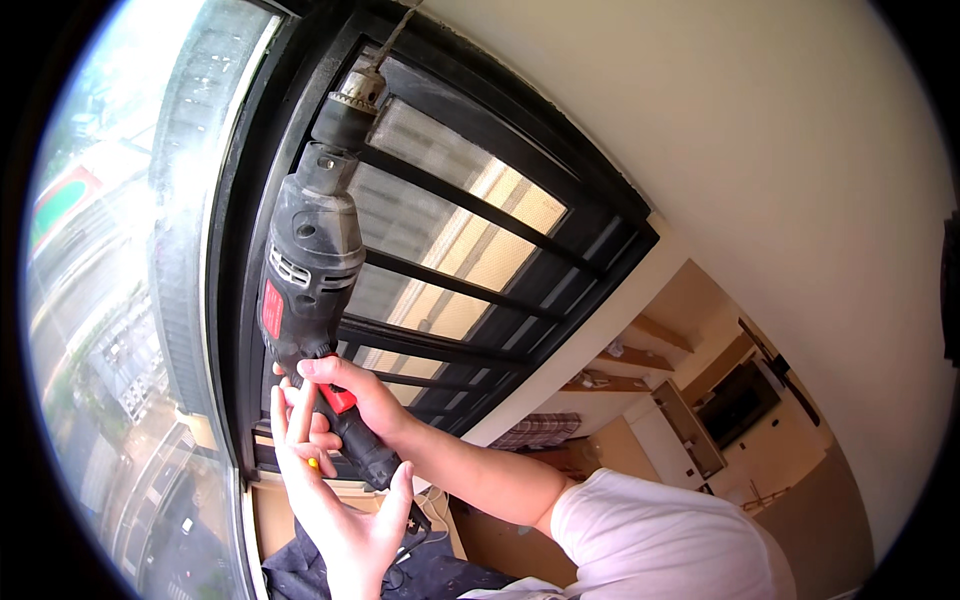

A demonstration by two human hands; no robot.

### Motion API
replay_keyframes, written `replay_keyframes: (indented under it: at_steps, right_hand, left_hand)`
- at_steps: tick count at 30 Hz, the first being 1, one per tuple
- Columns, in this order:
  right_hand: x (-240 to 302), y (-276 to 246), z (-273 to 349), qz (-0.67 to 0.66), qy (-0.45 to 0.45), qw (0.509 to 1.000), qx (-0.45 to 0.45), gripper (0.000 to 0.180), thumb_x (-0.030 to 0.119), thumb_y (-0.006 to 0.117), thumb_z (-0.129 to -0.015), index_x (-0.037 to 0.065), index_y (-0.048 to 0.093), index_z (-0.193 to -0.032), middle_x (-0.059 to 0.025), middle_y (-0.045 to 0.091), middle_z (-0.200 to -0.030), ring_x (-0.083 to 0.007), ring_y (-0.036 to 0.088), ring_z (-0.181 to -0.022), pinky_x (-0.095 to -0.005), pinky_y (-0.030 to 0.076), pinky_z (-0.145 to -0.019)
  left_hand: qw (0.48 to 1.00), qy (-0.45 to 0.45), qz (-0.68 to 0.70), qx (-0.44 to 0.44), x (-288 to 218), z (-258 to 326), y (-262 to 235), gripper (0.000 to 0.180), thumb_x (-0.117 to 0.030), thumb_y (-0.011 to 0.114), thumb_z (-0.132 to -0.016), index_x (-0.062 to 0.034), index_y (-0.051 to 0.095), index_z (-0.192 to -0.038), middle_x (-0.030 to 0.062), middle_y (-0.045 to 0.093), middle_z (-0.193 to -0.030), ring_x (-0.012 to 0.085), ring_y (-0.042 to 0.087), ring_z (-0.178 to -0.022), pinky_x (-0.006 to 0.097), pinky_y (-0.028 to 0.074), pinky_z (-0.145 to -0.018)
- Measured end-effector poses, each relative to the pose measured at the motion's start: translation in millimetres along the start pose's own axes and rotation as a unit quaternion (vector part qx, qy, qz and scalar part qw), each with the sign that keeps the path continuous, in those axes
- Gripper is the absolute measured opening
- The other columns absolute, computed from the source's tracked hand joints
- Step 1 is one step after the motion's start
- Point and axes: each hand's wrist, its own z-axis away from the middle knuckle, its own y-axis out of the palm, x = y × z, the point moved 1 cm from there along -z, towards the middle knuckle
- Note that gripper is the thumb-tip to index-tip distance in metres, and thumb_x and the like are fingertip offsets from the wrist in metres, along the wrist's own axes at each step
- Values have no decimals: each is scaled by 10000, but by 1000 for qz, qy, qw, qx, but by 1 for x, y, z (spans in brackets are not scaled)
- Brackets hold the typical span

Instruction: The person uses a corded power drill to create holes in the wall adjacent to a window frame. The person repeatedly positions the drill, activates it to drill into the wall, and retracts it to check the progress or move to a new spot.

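A black power drill [315,235] with red accents points upward, a long bit [395,40] in its toothed metal chuck [358,92]. My right hand [370,395] is closed round its handle, thumb across the near side by the red switch [338,397]. Just below, my left hand [335,520] is beside the handle, fingers stretched upward and thumb spread to the right. A small yellow piece [314,464] shows where the fingers of both hands meet; I cannot tell which hand has it. The bit's tip runs to the picture's upper edge.
A black-framed window with bars [480,210] stands behind the drill. Bright glass [120,300] overlooks a road far below on the left. A pale wall [740,130] fills the upper right. Shelves [625,360] and a dark screen [738,402] are in the room beyond.
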Motion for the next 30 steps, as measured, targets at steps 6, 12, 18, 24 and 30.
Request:
replay_keyframes:
  at_steps: [6,12,18,24,30]
  right_hand:
    - [10,5,0,-13,0,1000,-2,385,331,629,-877,36,513,-1096,-81,556,-786,-126,525,-481,-255,429,-401]
    - [12,3,1,-1,-2,1000,-24,389,327,638,-872,36,510,-1097,-83,557,-800,-126,534,-490,-254,430,-399]
    - [11,6,2,8,-12,1000,-21,387,336,636,-875,43,509,-1096,-85,557,-780,-137,535,-474,-255,422,-391]
    - [16,10,-1,7,-18,1000,-10,383,359,629,-887,49,512,-1080,-76,555,-716,-141,530,-459,-257,415,-392]
    - [21,29,-1,36,-41,996,-66,391,362,608,-893,46,512,-1104,-63,551,-703,-138,504,-452,-259,414,-417]
  left_hand:
    - [997,45,-58,20,3,-5,0,552,-106,790,-622,-29,394,-998,247,440,-1403,451,289,-1397,437,375,-984]
    - [999,27,-40,22,2,-6,2,571,-117,794,-625,-23,393,-1021,234,443,-1407,439,286,-1403,405,399,-955]
    - [998,34,-53,24,0,-8,-1,610,-141,789,-634,-14,394,-1081,240,423,-1428,406,316,-1396,352,436,-875]
    - [998,41,-37,14,-4,-11,-2,593,-149,776,-648,-9,396,-1081,253,427,-1425,408,345,-1372,358,426,-888]
    - [999,38,-8,27,-6,-20,-11,562,-105,751,-629,-4,385,-1044,273,446,-1404,382,372,-1347,370,382,-952]
